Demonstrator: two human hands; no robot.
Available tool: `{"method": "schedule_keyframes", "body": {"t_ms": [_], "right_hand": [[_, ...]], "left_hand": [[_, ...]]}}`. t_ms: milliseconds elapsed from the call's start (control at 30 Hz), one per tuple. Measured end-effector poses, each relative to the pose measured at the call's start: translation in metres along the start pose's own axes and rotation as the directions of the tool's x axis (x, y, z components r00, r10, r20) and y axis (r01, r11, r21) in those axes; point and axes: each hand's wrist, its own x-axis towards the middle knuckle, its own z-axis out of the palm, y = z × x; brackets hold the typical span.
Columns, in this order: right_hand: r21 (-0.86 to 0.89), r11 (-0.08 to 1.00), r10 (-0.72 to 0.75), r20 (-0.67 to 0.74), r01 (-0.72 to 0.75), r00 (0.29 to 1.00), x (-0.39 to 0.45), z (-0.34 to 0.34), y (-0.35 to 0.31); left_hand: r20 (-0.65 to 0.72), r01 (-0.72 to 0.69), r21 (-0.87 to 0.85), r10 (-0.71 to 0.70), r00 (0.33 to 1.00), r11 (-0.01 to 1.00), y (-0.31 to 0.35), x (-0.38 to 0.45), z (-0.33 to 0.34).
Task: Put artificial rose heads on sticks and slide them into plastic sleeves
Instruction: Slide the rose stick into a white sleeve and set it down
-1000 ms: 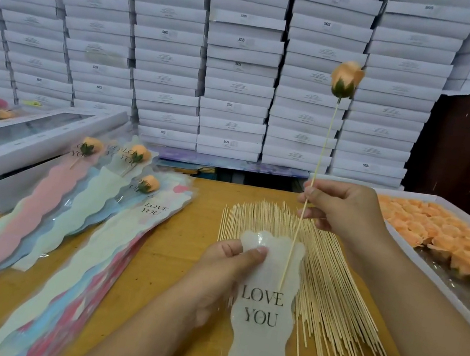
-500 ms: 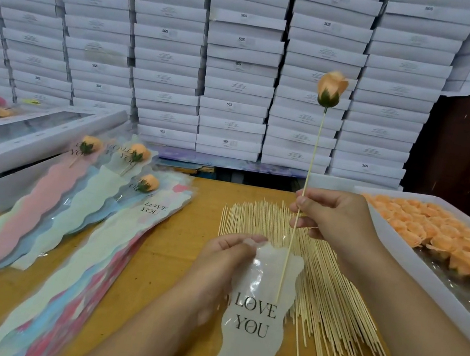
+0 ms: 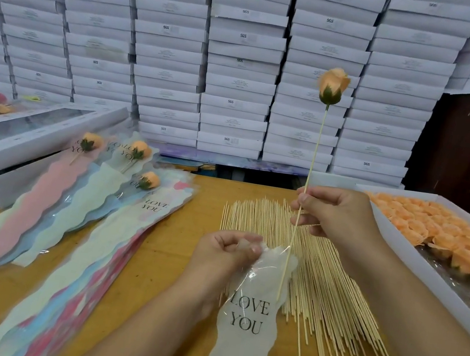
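1. Far left, a windowed white box (image 3: 32,137) lies on the wooden table (image 3: 173,242), and beside it three finished roses (image 3: 138,151) rest in sleeves on a fanned pile of pastel sleeves (image 3: 67,243).
2. Left of centre, the left hand (image 3: 227,254) pinches the crinkled top edge of a clear sleeve (image 3: 247,319) printed "LOVE YOU", its fingers curled round the plastic to hold the mouth open.
3. At the centre, a stick (image 3: 313,159) stands nearly upright, its lower tip inside the sleeve's mouth, just above the lettering. The orange rose head (image 3: 332,85) sits on its top, high above the table.
4. Behind the sleeve, a spread of bare sticks (image 3: 329,311) lies on the table.
5. Right of centre, the right hand (image 3: 336,216) pinches the stick partway up between thumb and fingers.
6. Far right, a white tray (image 3: 396,245) holds rows of loose orange rose heads (image 3: 447,238).
7. The step in hand looks like sliding the mounted rose into its sleeve. The next move probably calls for pushing the stick straight down while the left hand keeps the mouth open, until the head nears the top edge.
8. Compared with half a second ago, the left fingers have bunched the sleeve's top further, and the rose has tilted a little to the right.
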Motion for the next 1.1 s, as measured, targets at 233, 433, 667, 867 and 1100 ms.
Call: {"method": "schedule_keyframes", "body": {"t_ms": [233,433,667,867,1100], "right_hand": [[0.071,0.995,-0.065,-0.062,0.070,0.996,0.010,-0.015,-0.036],[0.078,0.980,-0.164,-0.193,0.181,0.967,0.021,-0.030,-0.065],[0.007,0.992,-0.123,-0.173,0.126,0.977,0.018,-0.033,-0.049],[-0.017,0.997,-0.078,-0.132,0.076,0.988,0.012,-0.031,-0.033],[0.013,1.000,-0.022,-0.074,0.023,0.997,0.005,-0.023,-0.016]], "left_hand": [[-0.001,0.009,-0.032,-0.009,1.000,0.999,0.001,0.000,0.000],[0.042,0.019,-0.061,-0.017,0.999,0.998,0.002,-0.001,-0.001],[0.062,0.026,-0.074,-0.021,0.998,0.997,0.004,-0.002,-0.001],[0.057,0.032,-0.096,-0.027,0.998,0.995,0.004,-0.002,-0.001],[0.055,0.041,-0.136,-0.034,0.998,0.990,0.004,-0.003,0.000]]}}
